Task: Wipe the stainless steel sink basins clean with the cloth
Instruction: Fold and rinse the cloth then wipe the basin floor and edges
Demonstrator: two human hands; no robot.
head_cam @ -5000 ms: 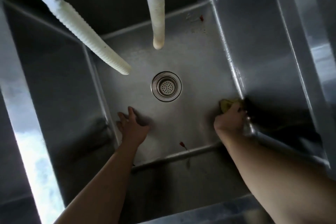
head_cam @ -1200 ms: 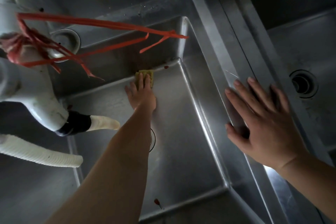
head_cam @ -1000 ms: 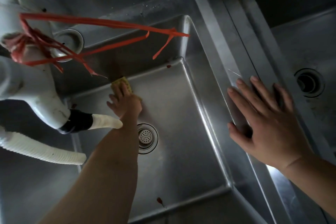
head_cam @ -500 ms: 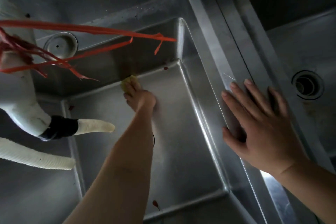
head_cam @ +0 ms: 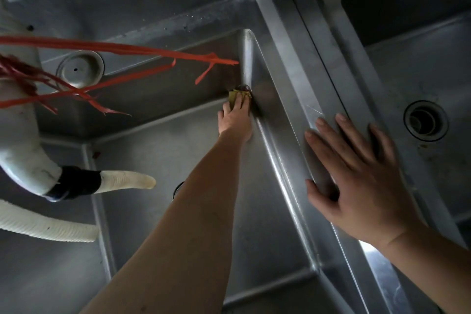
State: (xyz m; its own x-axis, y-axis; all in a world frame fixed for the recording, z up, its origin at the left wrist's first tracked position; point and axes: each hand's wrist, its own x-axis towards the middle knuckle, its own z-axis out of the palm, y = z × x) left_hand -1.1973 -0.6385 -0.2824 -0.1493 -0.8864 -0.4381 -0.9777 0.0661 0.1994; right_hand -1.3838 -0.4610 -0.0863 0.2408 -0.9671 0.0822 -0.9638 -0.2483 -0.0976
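Observation:
I look down into a deep stainless steel basin [head_cam: 158, 150]. My left hand [head_cam: 235, 118] reaches to its far right corner and presses a small yellow cloth [head_cam: 237, 95] against the bottom edge there, fingers over the cloth. My left forearm covers most of the drain [head_cam: 177, 187]. My right hand [head_cam: 356, 173] lies flat, fingers spread, on the steel divider [head_cam: 300, 89] between this basin and a second basin [head_cam: 407, 64] on the right, whose drain [head_cam: 425, 120] is visible.
A white tap spout with black tape [head_cam: 76, 182] and a white corrugated hose [head_cam: 46, 227] hang over the left of the basin. Red plastic strings [head_cam: 127, 50] trail from the tap across the upper left. A round steel cap [head_cam: 80, 69] sits on the back ledge.
My left hand has slid the cloth right along the back edge into the far right corner. My right hand stays flat on the divider. Five seconds ago the cloth was in my right hand.

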